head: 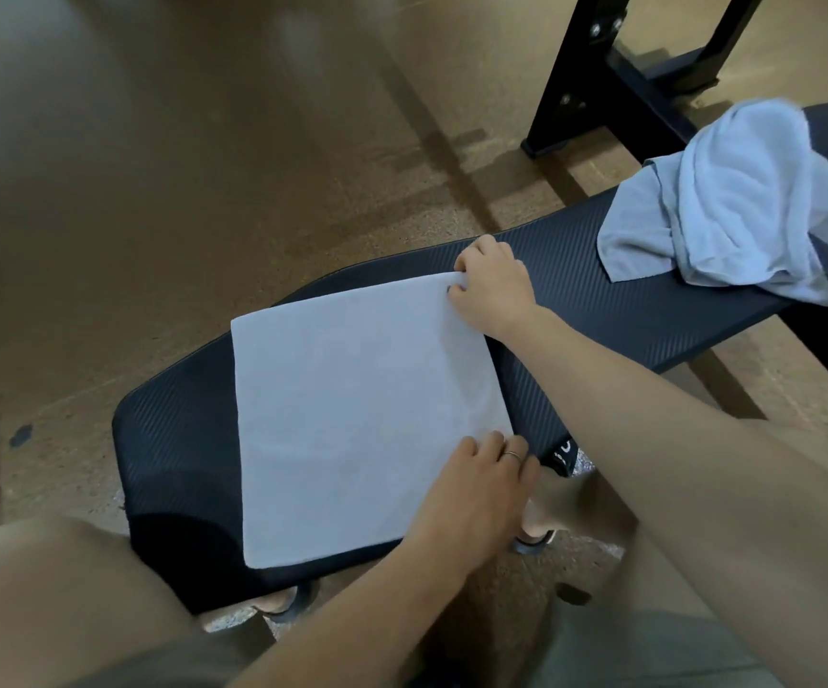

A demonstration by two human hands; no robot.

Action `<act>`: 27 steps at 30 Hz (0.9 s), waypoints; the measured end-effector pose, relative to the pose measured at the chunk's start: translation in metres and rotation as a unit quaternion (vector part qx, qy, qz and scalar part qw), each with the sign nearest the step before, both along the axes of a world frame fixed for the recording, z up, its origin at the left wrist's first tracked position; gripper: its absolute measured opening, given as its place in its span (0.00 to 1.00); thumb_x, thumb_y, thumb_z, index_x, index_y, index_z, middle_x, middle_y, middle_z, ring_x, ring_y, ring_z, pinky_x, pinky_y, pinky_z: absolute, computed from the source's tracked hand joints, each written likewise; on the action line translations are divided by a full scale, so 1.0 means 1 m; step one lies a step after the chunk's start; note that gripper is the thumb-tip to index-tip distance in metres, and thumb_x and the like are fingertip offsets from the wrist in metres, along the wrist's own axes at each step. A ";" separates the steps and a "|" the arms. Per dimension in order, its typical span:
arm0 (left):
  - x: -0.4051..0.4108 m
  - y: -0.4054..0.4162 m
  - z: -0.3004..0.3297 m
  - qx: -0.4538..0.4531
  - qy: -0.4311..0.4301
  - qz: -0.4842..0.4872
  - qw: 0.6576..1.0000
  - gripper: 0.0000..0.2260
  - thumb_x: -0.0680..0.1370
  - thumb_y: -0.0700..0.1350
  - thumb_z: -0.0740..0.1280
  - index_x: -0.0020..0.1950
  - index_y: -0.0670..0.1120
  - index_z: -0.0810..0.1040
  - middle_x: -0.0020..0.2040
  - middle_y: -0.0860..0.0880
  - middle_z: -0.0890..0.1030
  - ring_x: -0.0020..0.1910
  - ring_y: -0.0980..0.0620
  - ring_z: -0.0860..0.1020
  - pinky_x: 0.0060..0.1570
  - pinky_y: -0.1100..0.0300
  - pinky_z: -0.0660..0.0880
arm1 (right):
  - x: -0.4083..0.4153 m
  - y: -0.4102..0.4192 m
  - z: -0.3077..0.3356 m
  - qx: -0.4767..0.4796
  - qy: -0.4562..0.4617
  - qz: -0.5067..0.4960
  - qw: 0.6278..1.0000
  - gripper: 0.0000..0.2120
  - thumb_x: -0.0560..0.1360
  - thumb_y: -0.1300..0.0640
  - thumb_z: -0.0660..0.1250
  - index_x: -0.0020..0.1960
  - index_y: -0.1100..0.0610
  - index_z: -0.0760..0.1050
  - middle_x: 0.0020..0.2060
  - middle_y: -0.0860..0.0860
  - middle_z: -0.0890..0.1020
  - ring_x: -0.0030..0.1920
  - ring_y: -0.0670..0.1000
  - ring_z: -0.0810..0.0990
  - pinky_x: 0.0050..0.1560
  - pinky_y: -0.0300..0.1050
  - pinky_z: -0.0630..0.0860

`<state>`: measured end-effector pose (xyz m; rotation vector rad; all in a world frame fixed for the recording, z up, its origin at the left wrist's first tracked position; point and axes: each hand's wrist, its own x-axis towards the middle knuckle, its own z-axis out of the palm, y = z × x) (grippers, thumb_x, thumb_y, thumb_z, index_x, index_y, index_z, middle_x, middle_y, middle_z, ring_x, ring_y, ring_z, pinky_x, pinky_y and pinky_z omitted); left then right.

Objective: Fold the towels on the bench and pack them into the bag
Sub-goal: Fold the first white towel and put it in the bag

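A pale grey towel [352, 414] lies flat and square on the near end of the black padded bench [601, 300]. My right hand [494, 290] pinches the towel's far right corner with curled fingers. My left hand [481, 481], with a ring on one finger, lies over the near right corner, its fingers curled down onto the edge; the thumb is hidden. A second towel [735, 201], light blue-grey and crumpled, sits in a heap at the bench's far right end. No bag is in view.
I sit astride the bench, my knees at the bottom left and right. A black metal rack frame [601, 77] stands behind the bench on the brown floor [153, 166]. My feet in sandals show beneath the bench.
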<state>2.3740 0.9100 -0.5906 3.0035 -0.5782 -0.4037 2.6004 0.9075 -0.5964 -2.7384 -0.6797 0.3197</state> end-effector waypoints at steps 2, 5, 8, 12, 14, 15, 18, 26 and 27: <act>0.001 -0.003 0.001 0.032 0.008 0.018 0.999 0.21 0.75 0.48 0.74 0.65 0.44 0.72 0.63 0.43 0.76 0.55 0.44 0.75 0.47 0.52 0.73 | 0.005 0.002 0.003 -0.024 0.007 0.011 1.000 0.12 0.81 0.53 0.64 0.62 0.57 0.77 0.63 0.54 0.72 0.65 0.56 0.69 0.65 0.53 0.70; 0.003 -0.009 0.008 0.046 0.001 0.028 0.999 0.21 0.78 0.45 0.71 0.68 0.43 0.70 0.66 0.41 0.74 0.57 0.43 0.75 0.49 0.52 0.73 | 0.009 0.004 0.007 -0.013 0.022 0.006 1.000 0.08 0.80 0.55 0.65 0.58 0.57 0.75 0.59 0.55 0.74 0.62 0.56 0.71 0.59 0.51 0.72; 0.001 -0.012 0.014 0.021 -0.010 0.051 0.998 0.16 0.80 0.45 0.67 0.66 0.43 0.71 0.64 0.41 0.76 0.55 0.43 0.77 0.43 0.53 0.71 | 0.005 0.003 0.010 0.029 0.071 -0.021 0.997 0.04 0.80 0.58 0.64 0.54 0.56 0.71 0.50 0.53 0.78 0.52 0.56 0.76 0.48 0.51 0.74; -0.003 0.002 0.026 -0.054 -0.013 0.099 0.994 0.07 0.76 0.47 0.69 0.50 0.47 0.75 0.45 0.47 0.78 0.37 0.47 0.78 0.28 0.56 0.62 | -0.004 -0.004 0.018 0.101 0.125 -0.067 0.985 0.07 0.80 0.57 0.63 0.57 0.56 0.69 0.48 0.54 0.79 0.47 0.54 0.79 0.47 0.53 0.78; -0.010 0.012 0.040 -0.082 -0.036 0.129 0.988 0.06 0.76 0.47 0.68 0.46 0.47 0.73 0.41 0.48 0.74 0.34 0.48 0.76 0.27 0.56 0.61 | -0.006 -0.007 0.025 0.131 0.106 -0.052 0.984 0.10 0.80 0.56 0.63 0.61 0.55 0.70 0.48 0.53 0.80 0.48 0.55 0.80 0.49 0.53 0.79; -0.016 0.019 0.049 -0.101 -0.045 0.159 0.981 0.05 0.78 0.47 0.65 0.47 0.48 0.71 0.41 0.49 0.73 0.35 0.48 0.75 0.28 0.56 0.63 | -0.007 -0.006 0.031 0.144 0.091 -0.040 0.985 0.12 0.80 0.56 0.63 0.63 0.55 0.71 0.48 0.53 0.80 0.48 0.54 0.80 0.49 0.53 0.79; -0.046 0.044 0.068 -0.164 -0.032 0.271 0.948 0.08 0.85 0.50 0.56 0.47 0.50 0.63 0.42 0.53 0.69 0.36 0.51 0.70 0.36 0.56 0.66 | -0.014 0.005 0.050 0.187 0.078 -0.015 0.979 0.12 0.80 0.56 0.63 0.63 0.53 0.72 0.43 0.50 0.79 0.46 0.53 0.79 0.46 0.49 0.78; -0.135 0.099 0.071 -0.366 0.048 0.459 0.808 0.10 0.85 0.51 0.59 0.45 0.53 0.68 0.39 0.49 0.80 0.40 0.57 0.82 0.44 0.54 0.81 | -0.045 0.057 0.095 0.279 0.143 -0.036 0.949 0.07 0.77 0.63 0.65 0.45 0.53 0.79 0.43 0.51 0.81 0.42 0.53 0.82 0.39 0.45 0.83; -0.142 0.102 0.069 -0.384 0.046 0.477 0.789 0.09 0.85 0.50 0.60 0.45 0.51 0.69 0.39 0.48 0.81 0.40 0.57 0.82 0.44 0.54 0.82 | -0.052 0.066 0.097 0.283 0.134 -0.029 0.949 0.06 0.77 0.62 0.66 0.45 0.52 0.78 0.43 0.50 0.81 0.42 0.52 0.83 0.40 0.45 0.84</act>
